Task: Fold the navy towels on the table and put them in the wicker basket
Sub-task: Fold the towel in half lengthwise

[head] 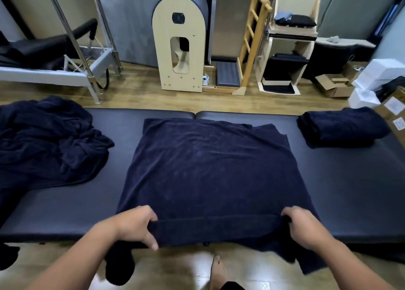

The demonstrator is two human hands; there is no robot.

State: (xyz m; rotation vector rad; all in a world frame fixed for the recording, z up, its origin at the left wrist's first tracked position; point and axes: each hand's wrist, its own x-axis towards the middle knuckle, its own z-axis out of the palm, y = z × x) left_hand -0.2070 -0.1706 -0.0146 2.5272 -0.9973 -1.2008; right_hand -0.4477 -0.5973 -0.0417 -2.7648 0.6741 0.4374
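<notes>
Pinching the near hem of the spread navy towel (203,169) at both corners, the left hand (134,225) and right hand (303,226) each keep a clamped grip on cloth lying mid-worktop (350,191). An uneven lift could skew the fold, since the far edge already lies crooked. No wicker basket shows; crumpled towels (48,140) wait left, a folded stack (341,126) right.

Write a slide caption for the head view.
Both hands, left hand and right hand, grip the spread navy towel's near edge on the dark padded table.
</notes>
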